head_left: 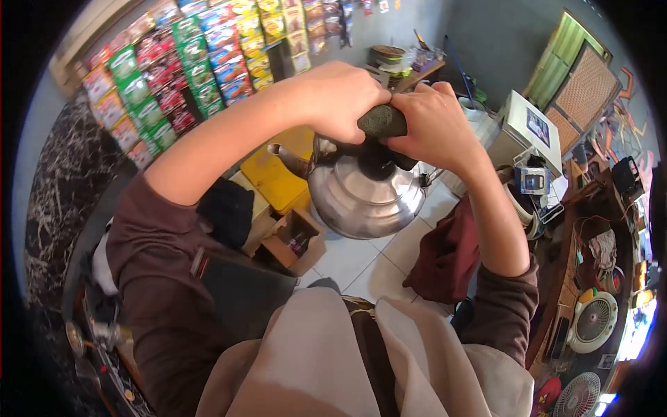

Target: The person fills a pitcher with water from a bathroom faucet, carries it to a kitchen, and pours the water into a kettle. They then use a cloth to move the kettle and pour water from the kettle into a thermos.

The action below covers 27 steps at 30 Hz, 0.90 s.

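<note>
A shiny metal kettle hangs in the air in front of my chest, its spout pointing to the left. Both hands are at the top of it. My left hand is closed at the left end of a dark, rough-looking piece above the lid. My right hand is closed round the right end of the same piece, near the black part on the lid. Whether this dark piece is the kettle's handle or a cloth around it is hard to tell. The fingertips are partly hidden.
Colourful sachet strips hang at the upper left. Below the kettle are an open cardboard box, a yellow container and tiled floor. Dark red cloth, a white box and a fan are on the right.
</note>
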Available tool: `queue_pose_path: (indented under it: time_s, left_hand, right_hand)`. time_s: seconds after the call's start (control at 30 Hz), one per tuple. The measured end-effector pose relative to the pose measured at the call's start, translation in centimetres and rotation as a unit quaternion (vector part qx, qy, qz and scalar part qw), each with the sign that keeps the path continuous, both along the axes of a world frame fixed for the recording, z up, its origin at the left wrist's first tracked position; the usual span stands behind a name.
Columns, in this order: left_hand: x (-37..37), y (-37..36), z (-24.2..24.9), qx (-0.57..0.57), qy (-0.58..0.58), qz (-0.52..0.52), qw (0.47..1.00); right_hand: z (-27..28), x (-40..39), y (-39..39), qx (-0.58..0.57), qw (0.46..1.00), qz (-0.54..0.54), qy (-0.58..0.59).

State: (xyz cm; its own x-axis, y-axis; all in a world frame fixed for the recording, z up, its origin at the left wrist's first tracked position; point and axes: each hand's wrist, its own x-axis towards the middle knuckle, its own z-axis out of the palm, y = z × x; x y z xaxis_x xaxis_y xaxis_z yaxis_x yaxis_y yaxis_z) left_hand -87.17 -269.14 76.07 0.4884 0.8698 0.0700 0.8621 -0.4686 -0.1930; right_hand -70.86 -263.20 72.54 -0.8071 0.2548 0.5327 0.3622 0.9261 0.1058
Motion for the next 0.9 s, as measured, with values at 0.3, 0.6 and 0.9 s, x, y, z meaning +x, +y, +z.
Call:
queue_pose_path:
  time_s: [0.3,0.6,0.9]
  left_hand:
    - [-1.5,19.3,-8.5,0.008,-0.044,-0.123,0.991]
    - [-0.8,36.9,-15.4,0.047,-0.216,-0.160,0.962]
    - [2.2,57.4,-20.0,0.010,-0.200,-0.197,0.960]
  right_hand:
    - [-7.7,-0.2,15.9,-0.059,0.990,-0.125,-0.034]
    - [-11.9,0.9,30.9,-0.141,0.961,-0.239,-0.003]
    - [-15.9,2.8,48.3,-0.171,0.922,-0.342,0.058]
